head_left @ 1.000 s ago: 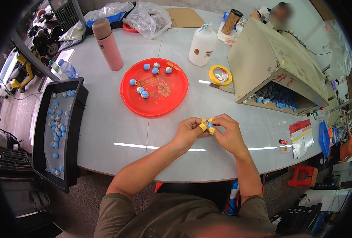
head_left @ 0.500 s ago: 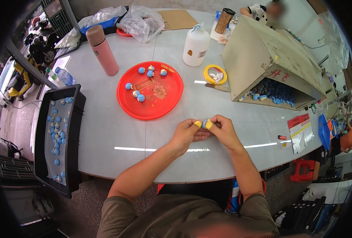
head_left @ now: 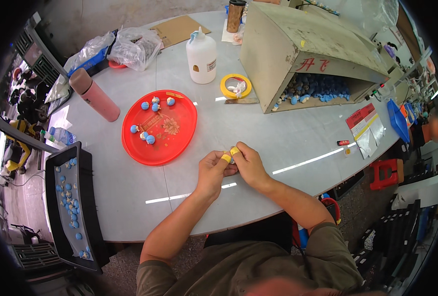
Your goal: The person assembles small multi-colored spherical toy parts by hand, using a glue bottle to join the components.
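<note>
My left hand (head_left: 212, 171) and my right hand (head_left: 247, 165) meet above the table near its front edge. Yellow tape or finger covers wrap both thumbs. Closed together, the fingers pinch a small blue piece (head_left: 232, 161), mostly hidden behind the thumbs. Left of the hands lies a round red tray (head_left: 172, 148). On it rest several small blue-and-cream balls (head_left: 150, 139), grouped at the back and the left.
At the left edge stands a long black bin (head_left: 91, 197) holding more balls. A pink flask (head_left: 100, 101), a white bottle (head_left: 201, 59) and a yellow tape roll (head_left: 248, 89) stand behind. A beige box (head_left: 258, 64) full of blue pieces sits back right, near a red lighter (head_left: 343, 143).
The whole view has swung, so the table things sit further left in it. My thumbs have come closer together, and the blue piece between them is now mostly covered.
</note>
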`<action>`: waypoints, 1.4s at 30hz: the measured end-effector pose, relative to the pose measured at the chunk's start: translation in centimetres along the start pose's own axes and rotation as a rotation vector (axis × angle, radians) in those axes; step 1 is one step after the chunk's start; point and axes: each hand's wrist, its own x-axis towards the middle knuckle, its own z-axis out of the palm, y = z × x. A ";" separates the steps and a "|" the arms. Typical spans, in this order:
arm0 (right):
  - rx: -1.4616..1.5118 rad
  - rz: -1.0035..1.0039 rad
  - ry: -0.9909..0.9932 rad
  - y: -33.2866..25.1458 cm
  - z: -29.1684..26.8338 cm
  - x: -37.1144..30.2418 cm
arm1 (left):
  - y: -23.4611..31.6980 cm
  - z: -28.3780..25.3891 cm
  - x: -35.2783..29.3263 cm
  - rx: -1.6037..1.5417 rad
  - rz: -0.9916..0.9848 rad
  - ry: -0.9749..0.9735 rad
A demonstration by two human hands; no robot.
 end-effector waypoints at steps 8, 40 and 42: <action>0.024 -0.057 0.057 0.9 0.3 -0.1 | -1.2 0.1 0.4 -0.008 0.037 -0.002; 0.428 -0.038 0.063 2.2 0.1 1.1 | 0.0 1.1 0.5 0.050 0.093 0.039; 0.396 -0.051 0.032 0.9 -0.3 0.6 | 0.0 0.6 0.8 0.087 0.236 0.145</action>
